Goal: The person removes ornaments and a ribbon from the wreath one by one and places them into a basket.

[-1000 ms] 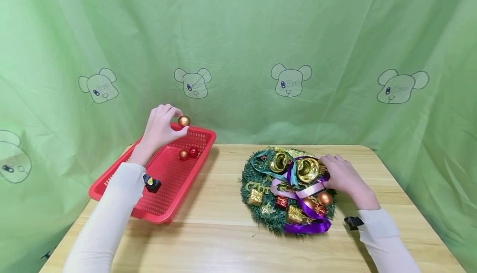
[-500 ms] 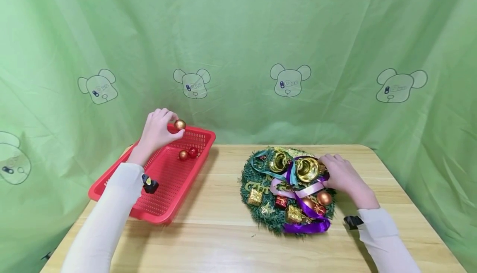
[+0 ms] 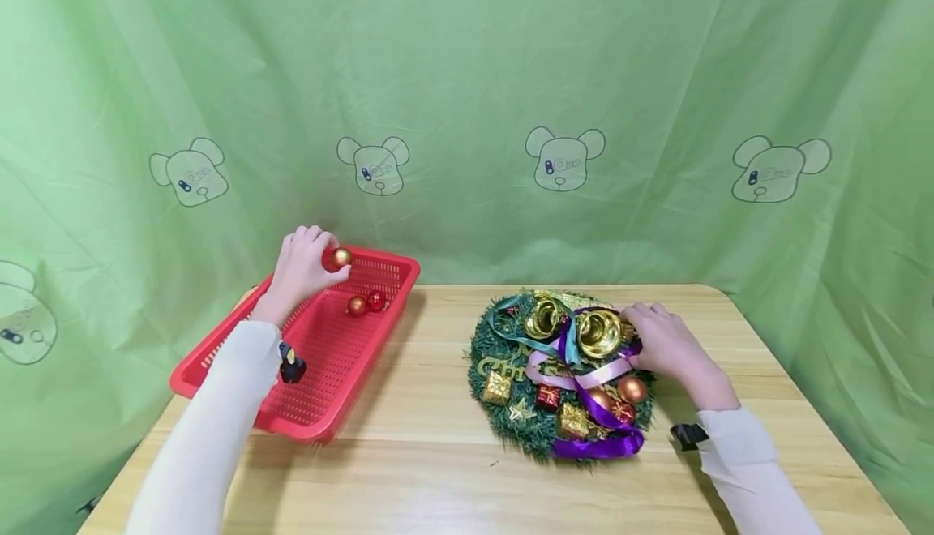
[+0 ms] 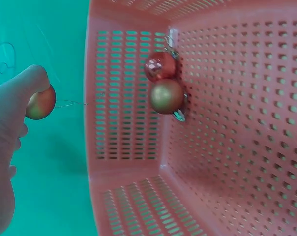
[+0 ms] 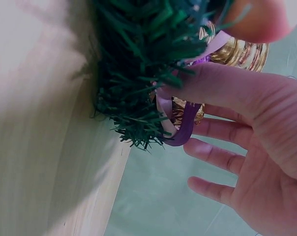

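My left hand (image 3: pixel 299 269) pinches a gold bauble (image 3: pixel 341 257) between thumb and fingers at the far end of the red plastic basket (image 3: pixel 319 430). In the left wrist view this gold bauble (image 4: pixel 41 103) has a thin wire trailing toward the basket rim. Inside lie another gold bauble (image 4: pixel 167 96) and a shiny red bauble (image 4: pixel 160 66), side by side. My right hand (image 3: pixel 671 350) rests on the right edge of a green Christmas wreath (image 3: pixel 481 357). Its thumb touches the ribbons beside a golden bell (image 3: pixel 600 334); the other fingers (image 5: pixel 215 189) extend fairly straight, partly hidden behind ribbon.
The wreath also bears a second bell (image 3: pixel 543 316), small gift boxes (image 3: pixel 498 387), a copper ball (image 3: pixel 631 390) and a purple ribbon (image 3: pixel 598 444). Everything stands on a wooden table (image 3: pixel 416 438). A green curtain (image 3: pixel 467 65) hangs behind it.
My left hand has moved slightly left and down with the gold bauble, which is now lower against the basket's far rim. My right hand has stayed at the wreath.
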A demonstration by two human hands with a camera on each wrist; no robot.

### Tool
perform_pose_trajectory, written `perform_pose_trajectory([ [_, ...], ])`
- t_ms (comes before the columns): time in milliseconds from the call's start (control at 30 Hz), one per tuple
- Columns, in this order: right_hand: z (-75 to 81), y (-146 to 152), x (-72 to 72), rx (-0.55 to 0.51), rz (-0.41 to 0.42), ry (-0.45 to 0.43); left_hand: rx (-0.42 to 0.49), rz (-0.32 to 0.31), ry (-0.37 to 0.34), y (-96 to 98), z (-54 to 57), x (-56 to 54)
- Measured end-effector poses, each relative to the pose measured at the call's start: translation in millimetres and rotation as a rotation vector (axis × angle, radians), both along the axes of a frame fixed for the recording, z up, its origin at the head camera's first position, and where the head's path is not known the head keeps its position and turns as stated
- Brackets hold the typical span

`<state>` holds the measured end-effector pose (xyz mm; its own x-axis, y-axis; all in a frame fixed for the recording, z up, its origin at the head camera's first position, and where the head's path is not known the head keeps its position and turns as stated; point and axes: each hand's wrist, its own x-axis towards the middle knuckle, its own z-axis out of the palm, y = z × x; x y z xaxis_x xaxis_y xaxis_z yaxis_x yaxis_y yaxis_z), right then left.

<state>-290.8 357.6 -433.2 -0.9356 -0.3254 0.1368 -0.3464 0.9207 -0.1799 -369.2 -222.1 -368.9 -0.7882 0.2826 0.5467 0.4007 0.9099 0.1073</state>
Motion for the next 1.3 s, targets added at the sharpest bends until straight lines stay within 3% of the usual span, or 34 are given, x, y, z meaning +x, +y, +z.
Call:
perform_pose_trajectory([
  [600,-0.1,-0.3,2.5,0.005,0.005,0.015,0.012,0.114,-0.178,-15.6,-41.1,-7.2],
  [900,-0.5,-0.4,1.9,0.015,0.001,0.026,0.028,0.129,-0.177,-16.0,-50.2,-7.3],
  [1300,1.2,-1.6,3.3,0.021,-0.009,0.016,-0.014,0.164,-0.266,-19.0,-60.4,-9.8],
])
